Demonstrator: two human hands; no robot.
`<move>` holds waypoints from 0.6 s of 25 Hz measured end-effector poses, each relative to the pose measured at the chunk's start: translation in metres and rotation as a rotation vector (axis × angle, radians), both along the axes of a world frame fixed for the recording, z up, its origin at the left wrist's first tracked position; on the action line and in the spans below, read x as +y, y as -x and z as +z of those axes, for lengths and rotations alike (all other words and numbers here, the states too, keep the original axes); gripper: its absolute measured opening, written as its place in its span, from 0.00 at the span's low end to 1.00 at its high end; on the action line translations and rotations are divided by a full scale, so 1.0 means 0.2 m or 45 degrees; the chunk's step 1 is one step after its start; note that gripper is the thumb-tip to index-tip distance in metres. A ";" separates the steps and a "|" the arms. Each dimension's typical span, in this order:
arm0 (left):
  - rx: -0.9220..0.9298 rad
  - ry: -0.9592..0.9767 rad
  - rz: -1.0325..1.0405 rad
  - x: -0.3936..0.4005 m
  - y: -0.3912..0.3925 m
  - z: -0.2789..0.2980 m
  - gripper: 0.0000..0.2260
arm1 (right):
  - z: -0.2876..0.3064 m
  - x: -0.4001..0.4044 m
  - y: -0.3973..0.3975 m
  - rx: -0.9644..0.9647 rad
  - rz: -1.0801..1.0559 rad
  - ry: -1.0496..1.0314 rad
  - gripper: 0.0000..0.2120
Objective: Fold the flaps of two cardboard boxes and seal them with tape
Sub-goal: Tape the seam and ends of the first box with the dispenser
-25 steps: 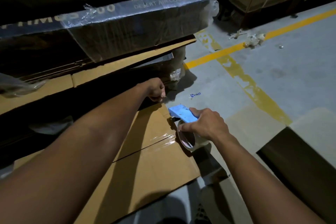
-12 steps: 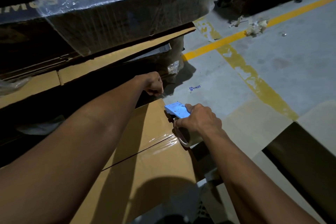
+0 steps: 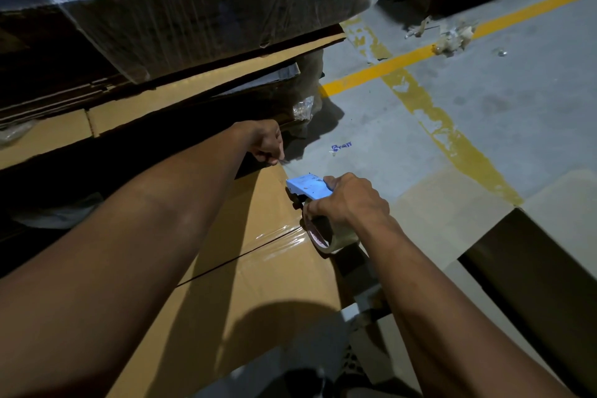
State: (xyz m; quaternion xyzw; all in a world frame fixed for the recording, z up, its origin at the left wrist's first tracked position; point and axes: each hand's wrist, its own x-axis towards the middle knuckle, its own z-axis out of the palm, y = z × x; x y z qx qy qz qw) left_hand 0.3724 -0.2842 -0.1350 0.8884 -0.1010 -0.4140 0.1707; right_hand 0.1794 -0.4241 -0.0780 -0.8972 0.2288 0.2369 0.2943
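Note:
A brown cardboard box (image 3: 258, 284) lies below me with its two top flaps folded shut. Clear tape (image 3: 281, 234) covers the right end of the seam between them. My right hand (image 3: 349, 203) grips a blue tape dispenser (image 3: 307, 187) with a roll of clear tape (image 3: 326, 237) at the box's right edge. My left hand (image 3: 266, 142) is at the box's far right corner, fingers curled, pinching the end of a thin strip of tape (image 3: 285, 164) that runs toward the dispenser.
A stack of flattened cardboard and a plastic-wrapped dark carton (image 3: 193, 10) rises just beyond the box. A dark box side (image 3: 529, 284) stands at the right. The grey concrete floor (image 3: 484, 126) carries yellow lines (image 3: 403, 61) and some scraps of litter (image 3: 452, 39).
The view has tipped down a little. My left hand now pinches a tape strip drawn out from the dispenser. My right hand stays on the dispenser at the box's edge.

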 end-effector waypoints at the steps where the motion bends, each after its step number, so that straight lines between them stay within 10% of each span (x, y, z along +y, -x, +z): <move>1: -0.012 0.000 0.006 0.01 0.00 0.00 0.04 | 0.00 0.01 0.00 0.001 0.012 0.007 0.36; 15: -0.226 -0.229 -0.154 -0.05 0.03 -0.07 0.04 | -0.02 0.03 -0.01 0.017 0.065 0.051 0.35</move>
